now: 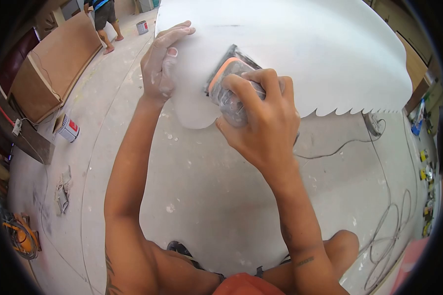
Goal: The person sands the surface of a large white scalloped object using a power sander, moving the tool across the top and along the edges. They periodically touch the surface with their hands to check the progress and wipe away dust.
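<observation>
A large white panel (300, 54) with a scalloped, toothed lower edge fills the upper middle of the head view. My right hand (266, 110) is wrapped round a dusty grey and orange power sander (231, 91), whose flat pad rests on the panel's left part. White dust covers my left hand (161, 64), which is at the panel's left edge with its fingers bent towards the surface. Its fingers are apart and nothing shows in them. The underside of the sander is hidden.
Tins (68, 129) stand on the dusty floor (197, 196) at left, near a wooden cabinet (66, 54). A cable (330, 152) runs right from the sander to coils on the floor. An orange tool (24, 238) lies lower left. Another person (105, 19) stands at upper left.
</observation>
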The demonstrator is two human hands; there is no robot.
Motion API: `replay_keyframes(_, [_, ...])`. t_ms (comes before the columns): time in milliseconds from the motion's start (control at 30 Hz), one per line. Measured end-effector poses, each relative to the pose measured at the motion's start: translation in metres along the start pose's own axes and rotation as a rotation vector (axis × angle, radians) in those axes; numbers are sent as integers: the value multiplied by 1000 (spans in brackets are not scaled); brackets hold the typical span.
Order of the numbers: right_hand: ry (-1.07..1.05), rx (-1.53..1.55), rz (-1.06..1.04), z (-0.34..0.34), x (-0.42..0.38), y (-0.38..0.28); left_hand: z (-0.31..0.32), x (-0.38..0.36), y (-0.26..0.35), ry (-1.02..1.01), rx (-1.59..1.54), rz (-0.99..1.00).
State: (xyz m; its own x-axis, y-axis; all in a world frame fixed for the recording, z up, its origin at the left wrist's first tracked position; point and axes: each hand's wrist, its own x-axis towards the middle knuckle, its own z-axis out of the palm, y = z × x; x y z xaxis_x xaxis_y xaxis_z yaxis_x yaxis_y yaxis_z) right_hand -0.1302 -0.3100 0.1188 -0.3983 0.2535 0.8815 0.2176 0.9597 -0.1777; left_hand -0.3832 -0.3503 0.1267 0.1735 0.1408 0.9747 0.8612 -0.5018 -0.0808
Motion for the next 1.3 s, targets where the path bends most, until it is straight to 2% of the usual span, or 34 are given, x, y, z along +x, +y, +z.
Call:
replay_keyframes(167, [29,-16,-22,-3,28,3,1,0,0,8,27,-22])
replay_keyframes(267, [46,-26,7,-6,37,4,3,6,2,11,102,23])
replay_keyframes(300, [52,-31,9,-6,31,5,5,7,4,-4,178,-24])
replay_keyframes(367, [79,-6,64,-3,8,9,5,10,7,-23,253,-64])
replay_keyframes(433, [113,-20,113,6,-23,15,3,9,12,-263,554,13])
replay_keyframes(567, [261,-1,135,44,-93,38,16,9,30,-334,642,-15])
replay_keyframes(633, [277,2,140,56,-117,48,25,14,43,-426,803,-46])
replay_keyframes(800, [379,13,209,67,-149,68,41,16,49,-480,865,-33])
replay_keyframes(900, [415,-8,271,60,-145,81,44,15,49,-509,872,-14])
replay_keyframes(1000, [546,29,290,46,-119,98,48,13,51,-535,863,-15])
replay_keyframes(1133, [654,22,255,18,-77,115,59,9,60,-561,845,-26])
replay_keyframes(1300, [707,-27,245,-9,-30,137,77,-3,59,-457,869,-16])
